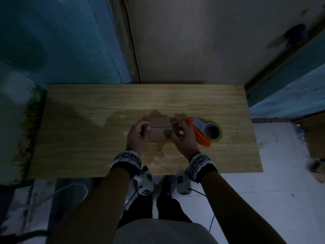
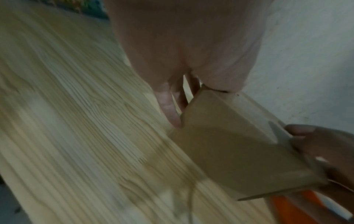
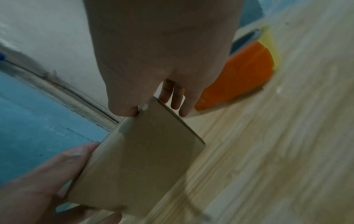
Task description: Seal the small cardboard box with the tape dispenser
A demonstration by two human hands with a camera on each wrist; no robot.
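Note:
The small brown cardboard box is at the middle of the wooden table, held by both ends. My left hand grips its left end, thumb on top and fingers curled down the side. My right hand grips the right end the same way, fingers behind the box. A thin seam runs along the box top between the two thumbs. The orange tape dispenser with its yellowish roll lies on the table just right of my right hand, untouched. I cannot tell if the box rests on the table.
The table stands against a pale wall, with a blue wall to the left. A dark stain marks the wood near the box. Tiled floor lies right of the table, where the orange dispenser is the nearest object.

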